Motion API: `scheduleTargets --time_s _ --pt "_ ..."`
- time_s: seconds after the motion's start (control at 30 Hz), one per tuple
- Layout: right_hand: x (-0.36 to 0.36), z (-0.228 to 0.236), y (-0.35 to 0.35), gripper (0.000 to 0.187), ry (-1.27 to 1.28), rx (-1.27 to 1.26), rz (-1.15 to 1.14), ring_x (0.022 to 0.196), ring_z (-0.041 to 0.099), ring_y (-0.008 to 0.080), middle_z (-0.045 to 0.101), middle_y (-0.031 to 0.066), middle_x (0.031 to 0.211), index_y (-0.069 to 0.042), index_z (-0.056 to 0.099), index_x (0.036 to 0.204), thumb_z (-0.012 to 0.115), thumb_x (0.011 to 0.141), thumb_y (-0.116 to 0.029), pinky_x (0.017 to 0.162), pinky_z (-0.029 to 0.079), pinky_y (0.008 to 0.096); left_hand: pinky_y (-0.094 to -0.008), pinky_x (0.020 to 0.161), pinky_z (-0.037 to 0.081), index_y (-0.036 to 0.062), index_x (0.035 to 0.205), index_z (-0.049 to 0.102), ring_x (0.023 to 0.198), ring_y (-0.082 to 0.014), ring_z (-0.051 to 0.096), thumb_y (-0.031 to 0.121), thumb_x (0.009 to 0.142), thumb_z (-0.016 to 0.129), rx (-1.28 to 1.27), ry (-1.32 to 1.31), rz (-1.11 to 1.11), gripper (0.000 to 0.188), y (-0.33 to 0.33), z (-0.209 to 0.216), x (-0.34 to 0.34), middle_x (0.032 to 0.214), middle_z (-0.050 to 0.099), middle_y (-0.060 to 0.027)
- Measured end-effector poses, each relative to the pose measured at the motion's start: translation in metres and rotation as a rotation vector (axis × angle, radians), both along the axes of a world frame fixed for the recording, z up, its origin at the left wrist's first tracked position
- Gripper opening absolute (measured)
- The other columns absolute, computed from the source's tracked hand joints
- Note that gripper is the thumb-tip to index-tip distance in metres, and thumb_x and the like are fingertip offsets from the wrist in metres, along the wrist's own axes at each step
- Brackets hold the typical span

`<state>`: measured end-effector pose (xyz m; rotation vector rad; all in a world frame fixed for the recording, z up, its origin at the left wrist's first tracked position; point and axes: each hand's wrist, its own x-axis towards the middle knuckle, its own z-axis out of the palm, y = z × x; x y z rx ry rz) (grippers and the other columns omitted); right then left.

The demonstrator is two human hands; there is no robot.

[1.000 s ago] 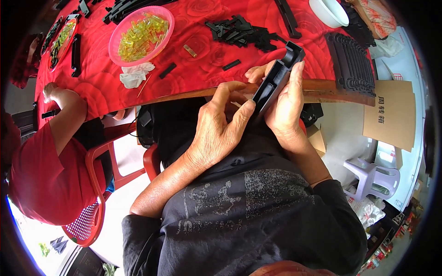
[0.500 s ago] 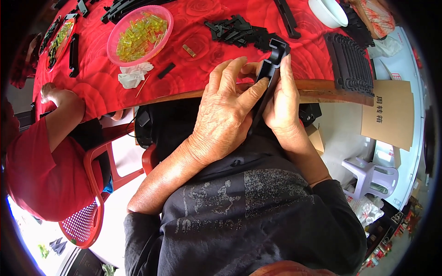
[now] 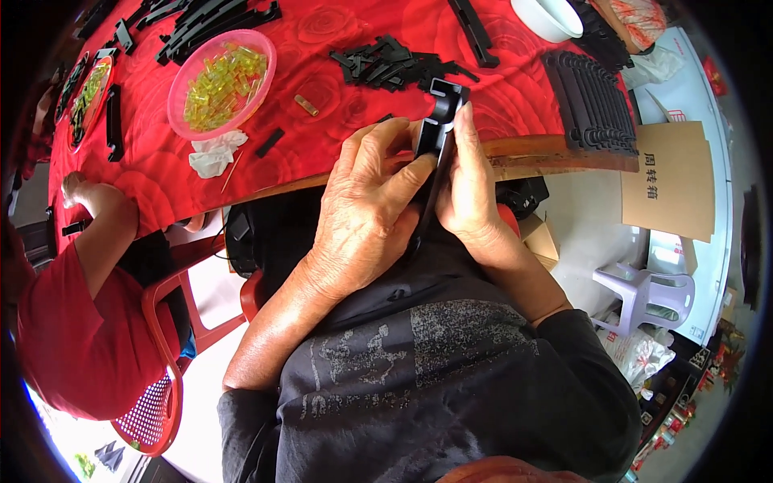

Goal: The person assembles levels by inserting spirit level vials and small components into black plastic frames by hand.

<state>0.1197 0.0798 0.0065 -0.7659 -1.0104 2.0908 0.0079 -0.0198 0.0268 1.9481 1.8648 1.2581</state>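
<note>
The left grip [image 3: 362,201] and right grip [image 3: 469,193] both hold a long, slanted, black plastic channel-shaped part [image 3: 441,121], the left thumb pressing on its open side. Beyond the left grip, to its left on the red rose-patterned, cloth-covered surface [image 3: 322,28], a round pink plastic bowl [image 3: 273,60] holds many translucent yellow pieces [image 3: 225,84], while farther left an oval-looking red-rimmed tray [image 3: 110,80] contains yellow and black pieces. Beyond and right of the right grip sits a white plastic bowl [image 3: 549,20], and farther right a flat brown cardboard piece [image 3: 676,189] bears large dark printed characters.
</note>
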Motion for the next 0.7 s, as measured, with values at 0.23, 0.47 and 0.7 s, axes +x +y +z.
scheduleTargets --time_s 0.23,0.47,0.7 --pt "0.02 -0.014 -0.012 0.065 -0.051 0.151 0.134 0.095 0.059 0.0098 0.06 0.0024 0.105 -0.003 0.055 0.124 0.046 0.1 -0.063 0.082 0.05 0.0255 -0.0475 0.097 0.051 0.0036 0.122 0.064 0.119 -0.042 0.054 -0.004 0.062 0.07 -0.096 -0.093 0.083 0.061 0.0 -0.004 -0.008 0.134 0.052 -0.0223" --pt "0.044 -0.013 -0.018 0.041 -0.2 0.261 0.301 0.097 0.055 0.0082 0.059 0.004 0.11 0.001 0.05 0.131 0.065 0.1 -0.021 0.083 0.047 0.0248 -0.0427 0.087 0.057 0.0024 0.125 0.062 0.116 -0.0401 0.056 -0.001 0.07 0.074 -0.096 -0.119 0.067 0.057 0.004 -0.015 -0.002 0.134 0.052 -0.0229" --pt "0.061 -0.018 0.011 0.041 -0.181 0.147 0.013 0.09 0.069 0.0186 0.067 0.0121 0.106 0.003 0.048 0.134 0.052 0.102 -0.023 0.075 0.059 0.0323 -0.0367 0.087 0.057 0.0039 0.129 0.061 0.11 -0.0315 0.067 -0.001 0.087 0.071 -0.103 -0.199 0.056 0.044 0.002 -0.015 -0.003 0.133 0.055 -0.02"
